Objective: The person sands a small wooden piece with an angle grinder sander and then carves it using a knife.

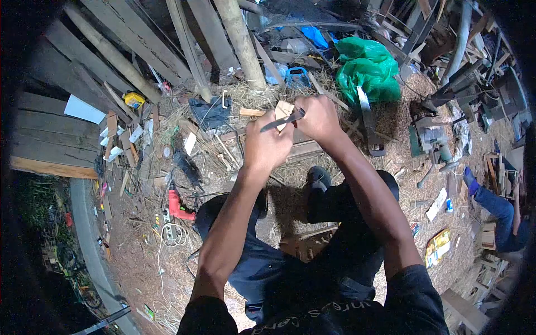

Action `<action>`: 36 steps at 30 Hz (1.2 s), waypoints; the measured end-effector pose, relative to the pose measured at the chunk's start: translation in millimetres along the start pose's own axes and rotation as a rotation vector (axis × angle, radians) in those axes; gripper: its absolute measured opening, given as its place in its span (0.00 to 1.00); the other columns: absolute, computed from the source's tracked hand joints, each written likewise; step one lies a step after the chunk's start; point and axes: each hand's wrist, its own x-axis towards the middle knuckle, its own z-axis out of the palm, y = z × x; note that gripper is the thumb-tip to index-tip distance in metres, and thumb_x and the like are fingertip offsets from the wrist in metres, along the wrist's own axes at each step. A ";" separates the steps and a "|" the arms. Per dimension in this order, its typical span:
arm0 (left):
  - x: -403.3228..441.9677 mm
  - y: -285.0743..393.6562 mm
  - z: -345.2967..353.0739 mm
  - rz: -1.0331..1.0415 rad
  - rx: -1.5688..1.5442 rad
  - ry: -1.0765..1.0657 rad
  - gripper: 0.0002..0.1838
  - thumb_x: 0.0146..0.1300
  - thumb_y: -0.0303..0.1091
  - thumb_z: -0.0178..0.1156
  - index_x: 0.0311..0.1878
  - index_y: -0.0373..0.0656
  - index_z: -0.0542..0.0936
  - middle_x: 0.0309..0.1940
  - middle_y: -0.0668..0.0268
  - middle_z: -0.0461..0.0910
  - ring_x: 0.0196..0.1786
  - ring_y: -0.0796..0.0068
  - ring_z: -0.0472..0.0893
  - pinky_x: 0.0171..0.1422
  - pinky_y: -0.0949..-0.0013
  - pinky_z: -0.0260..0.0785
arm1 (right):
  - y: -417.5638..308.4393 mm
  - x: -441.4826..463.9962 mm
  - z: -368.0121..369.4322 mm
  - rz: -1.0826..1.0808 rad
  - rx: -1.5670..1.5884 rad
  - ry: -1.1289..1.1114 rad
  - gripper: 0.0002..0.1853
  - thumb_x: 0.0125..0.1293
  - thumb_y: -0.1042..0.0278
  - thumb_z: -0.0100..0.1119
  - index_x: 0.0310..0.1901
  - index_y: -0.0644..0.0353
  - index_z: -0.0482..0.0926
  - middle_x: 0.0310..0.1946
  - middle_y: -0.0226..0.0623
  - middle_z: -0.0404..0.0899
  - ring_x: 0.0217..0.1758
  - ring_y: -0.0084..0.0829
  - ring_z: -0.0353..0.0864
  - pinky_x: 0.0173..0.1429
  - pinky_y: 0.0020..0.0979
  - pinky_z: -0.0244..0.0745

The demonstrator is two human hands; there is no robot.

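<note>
My left hand (268, 144) is closed around a small pale piece of wood (283, 108). In my right hand (319, 116) is a knife, its handle mostly hidden by the fingers. The dark knife blade (277, 122) lies across the wood and points left, over my left hand's fingers. Both hands are close together in front of my knees. Just beyond them is straw-like litter, and a short light wood strip (252, 112) lies left of the held piece.
A handsaw (366, 120) and a green plastic bag (367, 71) are ahead right. A red power drill (180, 205) and a white cord (174, 234) lie left. A metal vise (440, 149) stands right, with another person's leg (494, 204) beyond. Shavings cover the ground.
</note>
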 end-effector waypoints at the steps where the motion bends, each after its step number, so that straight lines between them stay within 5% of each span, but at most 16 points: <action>1: -1.1 -1.3 1.0 0.000 0.007 -0.002 0.10 0.57 0.32 0.60 0.37 0.34 0.79 0.28 0.46 0.82 0.35 0.46 0.84 0.41 0.55 0.76 | 1.2 -1.8 0.1 0.006 -0.016 -0.009 0.07 0.47 0.62 0.62 0.27 0.54 0.83 0.24 0.51 0.81 0.32 0.54 0.83 0.41 0.50 0.79; 20: -1.5 -2.5 2.6 -0.134 -0.198 -0.040 0.11 0.60 0.31 0.56 0.39 0.33 0.81 0.25 0.59 0.82 0.30 0.73 0.79 0.39 0.66 0.72 | 38.9 2.3 18.8 -0.023 0.059 0.005 0.13 0.45 0.58 0.64 0.31 0.57 0.82 0.28 0.51 0.82 0.34 0.56 0.82 0.42 0.49 0.78; 21: 2.1 -6.8 4.5 -0.018 -0.142 -0.005 0.11 0.62 0.32 0.56 0.37 0.33 0.81 0.24 0.62 0.81 0.29 0.75 0.78 0.38 0.68 0.70 | 36.6 7.0 15.3 -0.021 0.048 -0.118 0.12 0.49 0.58 0.64 0.30 0.58 0.82 0.28 0.49 0.82 0.31 0.48 0.84 0.42 0.45 0.77; 24: 6.7 -19.7 -2.3 -0.212 -0.209 -0.122 0.11 0.64 0.33 0.56 0.35 0.33 0.80 0.24 0.67 0.80 0.30 0.79 0.76 0.38 0.70 0.69 | 37.9 5.7 5.8 -0.143 0.399 -0.524 0.16 0.55 0.55 0.65 0.25 0.61 0.78 0.22 0.39 0.78 0.26 0.31 0.77 0.37 0.37 0.73; 25: 10.3 -24.6 -3.7 -0.168 -0.258 -0.033 0.10 0.61 0.32 0.59 0.32 0.34 0.80 0.18 0.60 0.78 0.24 0.75 0.77 0.31 0.64 0.68 | 40.3 7.0 4.8 -0.193 0.454 -0.633 0.19 0.58 0.54 0.65 0.23 0.62 0.75 0.19 0.34 0.75 0.24 0.23 0.72 0.34 0.33 0.70; 32: 17.4 -22.6 -37.7 -0.231 -0.349 -0.056 0.15 0.64 0.38 0.60 0.26 0.36 0.76 0.18 0.72 0.72 0.26 0.83 0.72 0.29 0.71 0.61 | 6.6 -7.5 -35.8 0.269 0.846 -0.092 0.15 0.62 0.63 0.69 0.26 0.57 0.72 0.25 0.19 0.69 0.31 0.14 0.65 0.36 0.23 0.64; 33: 16.5 -23.1 -40.5 -0.271 -0.454 -0.077 0.15 0.66 0.41 0.56 0.30 0.37 0.75 0.20 0.73 0.70 0.24 0.83 0.69 0.27 0.72 0.60 | 7.2 -8.0 -31.9 0.215 0.857 -0.048 0.23 0.62 0.48 0.68 0.26 0.60 0.74 0.21 0.22 0.70 0.26 0.17 0.65 0.30 0.26 0.63; 36: 13.7 -22.5 -47.3 -0.374 -0.780 -0.152 0.18 0.72 0.48 0.46 0.42 0.41 0.73 0.23 0.76 0.63 0.19 0.84 0.61 0.24 0.75 0.55 | -0.1 -12.6 -31.8 0.139 0.731 -0.035 0.23 0.64 0.46 0.66 0.29 0.60 0.74 0.22 0.24 0.70 0.27 0.17 0.65 0.31 0.26 0.63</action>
